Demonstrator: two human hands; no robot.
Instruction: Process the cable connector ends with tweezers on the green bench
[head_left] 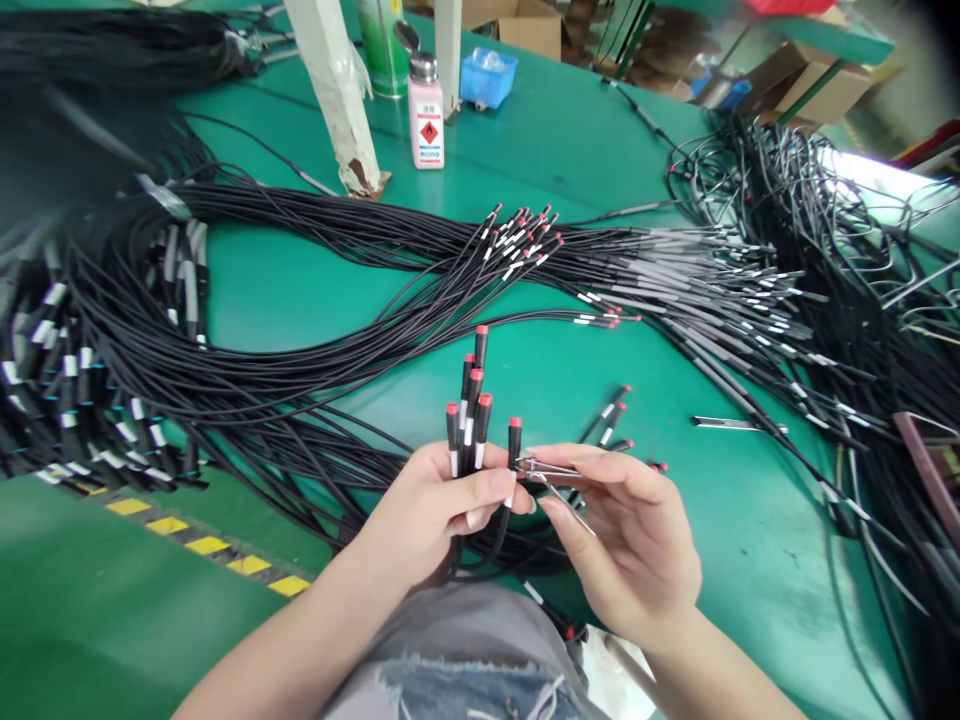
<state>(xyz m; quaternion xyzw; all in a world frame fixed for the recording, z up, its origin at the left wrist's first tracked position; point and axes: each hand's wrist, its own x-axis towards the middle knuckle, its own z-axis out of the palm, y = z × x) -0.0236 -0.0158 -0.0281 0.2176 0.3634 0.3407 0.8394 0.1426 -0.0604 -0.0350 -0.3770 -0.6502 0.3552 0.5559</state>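
Observation:
My left hand (439, 510) is closed around a small bunch of black cables with red-capped ends (472, 405), the ends standing upright. My right hand (630, 530) pinches thin metal tweezers (551, 480), whose tips touch the rightmost cable of the bunch just below its red cap. Both hands hover over a green table (315, 290) above my lap.
Large bundles of black cables (285, 370) spread across the table, with red-tipped ends fanned out in the middle (525, 240) and a tangled heap on the right (825, 280). A white bottle (426, 115), a white post (337, 100) and a blue tray (487, 75) stand at the back. Another metal tool (735, 424) lies to the right.

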